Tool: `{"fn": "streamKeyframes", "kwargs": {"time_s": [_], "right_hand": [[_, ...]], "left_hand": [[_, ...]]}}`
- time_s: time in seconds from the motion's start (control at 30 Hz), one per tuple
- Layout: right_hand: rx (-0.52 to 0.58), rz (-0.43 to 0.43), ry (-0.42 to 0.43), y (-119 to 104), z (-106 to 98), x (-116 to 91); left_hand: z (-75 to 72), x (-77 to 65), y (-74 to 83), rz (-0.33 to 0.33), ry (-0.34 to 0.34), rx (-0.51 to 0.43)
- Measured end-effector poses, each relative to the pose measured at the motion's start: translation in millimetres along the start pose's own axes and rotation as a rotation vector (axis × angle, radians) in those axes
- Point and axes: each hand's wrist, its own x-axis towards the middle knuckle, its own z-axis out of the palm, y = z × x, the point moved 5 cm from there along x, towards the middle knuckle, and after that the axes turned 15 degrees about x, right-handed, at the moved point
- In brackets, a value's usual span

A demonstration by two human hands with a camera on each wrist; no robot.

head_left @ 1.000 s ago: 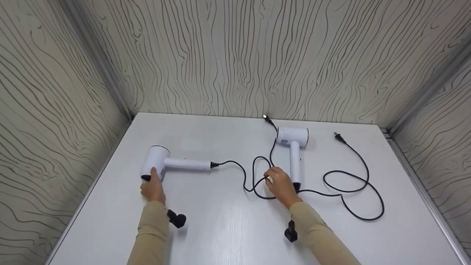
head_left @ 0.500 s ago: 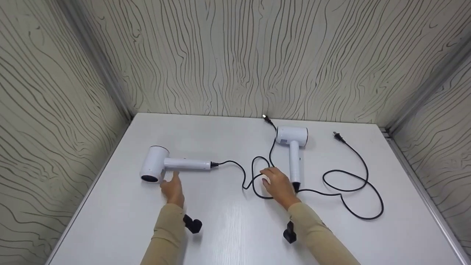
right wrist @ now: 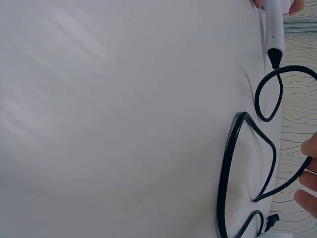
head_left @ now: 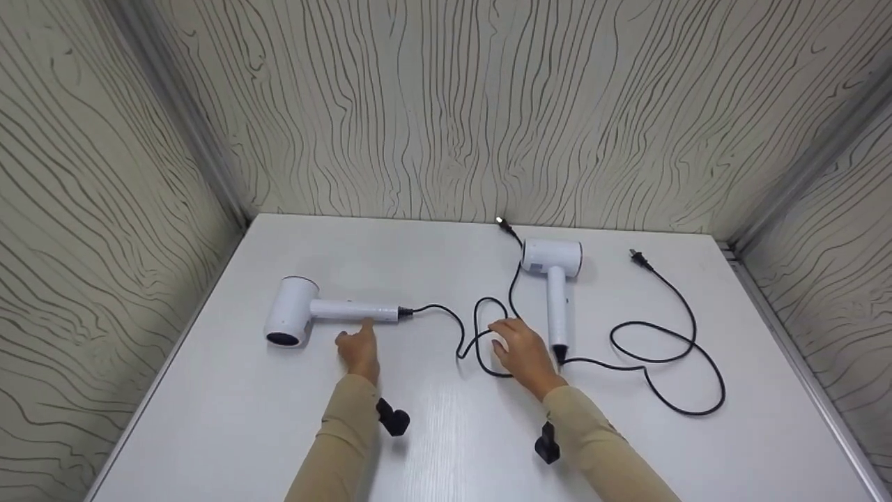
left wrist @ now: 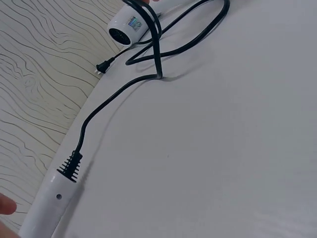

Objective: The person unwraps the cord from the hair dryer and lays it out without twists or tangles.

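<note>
Two white hair dryers lie on the white table. The left hair dryer (head_left: 291,310) points its handle (left wrist: 45,206) to the right, with a black power cord (head_left: 461,335) running from its end. My left hand (head_left: 359,348) is at the front side of that handle, fingers apart and not wrapped round it. My right hand (head_left: 526,354) pinches the looped cord, which passes between the fingers (right wrist: 309,181) in the right wrist view and is partly lifted. Just right of this hand lies the right hair dryer (head_left: 555,261), handle toward me.
The right dryer's cord (head_left: 723,390) curls across the table's right side to a plug (head_left: 640,259). Another plug (head_left: 506,224) lies near the back wall (head_left: 446,111). Patterned panels stand left, right and behind the table (head_left: 432,432).
My left hand has let go of the left dryer's head and moved right along its handle. The right hand stays on the cord, almost still. Both dryers keep their places.
</note>
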Motion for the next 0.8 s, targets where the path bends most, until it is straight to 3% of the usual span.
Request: {"fn": "streamKeyframes", "kwargs": {"time_s": [0.13,0.4,0.8], "right_hand": [[0.001,0.001,-0.008,0.0,0.4,-0.3],[0.004,-0.006,0.005,-3.2,-0.4,0.4],[0.023,0.016,-0.013,-9.5,5.1,-2.2]], "left_hand": [[10.1,-3.2,3.9,-0.025,0.02,0.034],[21.3,-0.2,19.7,-0.07,0.196,0.248],[24.7,14.3,22.5,-0.093,0.174,0.433]]}}
